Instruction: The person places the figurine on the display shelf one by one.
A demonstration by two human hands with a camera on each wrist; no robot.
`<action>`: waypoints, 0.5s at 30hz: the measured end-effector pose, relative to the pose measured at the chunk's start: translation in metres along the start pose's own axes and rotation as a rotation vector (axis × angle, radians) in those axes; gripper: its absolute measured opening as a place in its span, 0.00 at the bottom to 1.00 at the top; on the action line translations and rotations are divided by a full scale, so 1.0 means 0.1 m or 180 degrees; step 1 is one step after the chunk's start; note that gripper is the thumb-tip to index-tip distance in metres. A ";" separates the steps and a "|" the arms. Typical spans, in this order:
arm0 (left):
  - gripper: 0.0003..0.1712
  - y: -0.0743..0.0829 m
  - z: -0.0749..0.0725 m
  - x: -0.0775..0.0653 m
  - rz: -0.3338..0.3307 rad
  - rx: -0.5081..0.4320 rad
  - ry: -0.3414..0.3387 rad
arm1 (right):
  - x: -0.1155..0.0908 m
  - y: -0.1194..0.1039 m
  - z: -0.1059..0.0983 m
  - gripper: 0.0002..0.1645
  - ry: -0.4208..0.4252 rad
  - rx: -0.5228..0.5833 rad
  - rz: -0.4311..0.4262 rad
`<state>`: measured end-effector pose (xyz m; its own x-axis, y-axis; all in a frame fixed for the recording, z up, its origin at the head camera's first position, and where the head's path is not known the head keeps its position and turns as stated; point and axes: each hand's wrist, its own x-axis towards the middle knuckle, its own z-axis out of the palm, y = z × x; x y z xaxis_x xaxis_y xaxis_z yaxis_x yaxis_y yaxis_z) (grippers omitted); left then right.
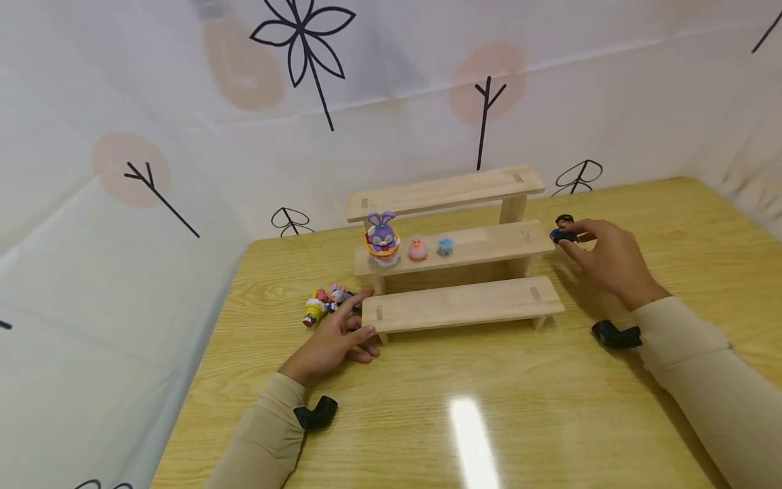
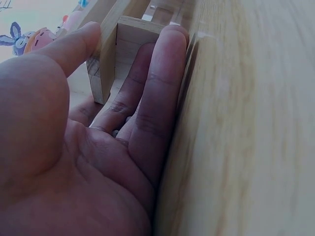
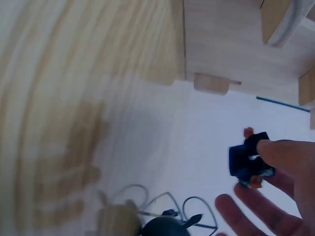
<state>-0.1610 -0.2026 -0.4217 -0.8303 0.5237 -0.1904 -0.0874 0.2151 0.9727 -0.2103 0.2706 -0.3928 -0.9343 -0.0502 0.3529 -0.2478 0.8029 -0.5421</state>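
The left hand [image 1: 332, 339] is at the left end of a three-tier wooden display stand [image 1: 461, 303]. Its thumb and index finger hold the end of the lowest board from either side, while the lower fingers lie near the tabletop beside the stand's leg [image 2: 102, 73]. Off the stand's right side, the right hand [image 1: 613, 261] pinches a small dark-haired toy figure [image 1: 565, 234] between thumb and fingers. In the right wrist view the toy figure [image 3: 246, 158] shows dark blue and black clothing, raised off the tabletop.
On the middle tier stand a purple rabbit figure [image 1: 383, 238], a pink round figure [image 1: 418, 249] and a small blue figure [image 1: 445, 246]. Left of the stand lie a yellow-and-white figure [image 1: 314, 309] and a pinkish figure [image 1: 338, 293]. Patterned cloth [image 1: 397, 149] hangs behind the table [image 1: 427, 407].
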 end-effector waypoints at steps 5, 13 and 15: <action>0.39 0.00 0.00 0.00 0.0010 0.0004 -0.0010 | 0.01 -0.09 0.00 0.18 0.0417 0.0111 -0.0151; 0.39 -0.02 -0.01 0.01 0.0005 -0.0008 -0.0011 | 0.01 -0.22 0.01 0.15 0.1110 0.0392 -0.0302; 0.38 -0.03 -0.01 0.01 -0.0005 0.0004 -0.0008 | 0.01 -0.26 0.00 0.15 0.1220 0.0444 -0.0348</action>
<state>-0.1617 -0.2033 -0.4243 -0.8288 0.5255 -0.1923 -0.0880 0.2170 0.9722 -0.2047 0.2497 -0.3786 -0.7443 0.1152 0.6579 -0.3971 0.7157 -0.5745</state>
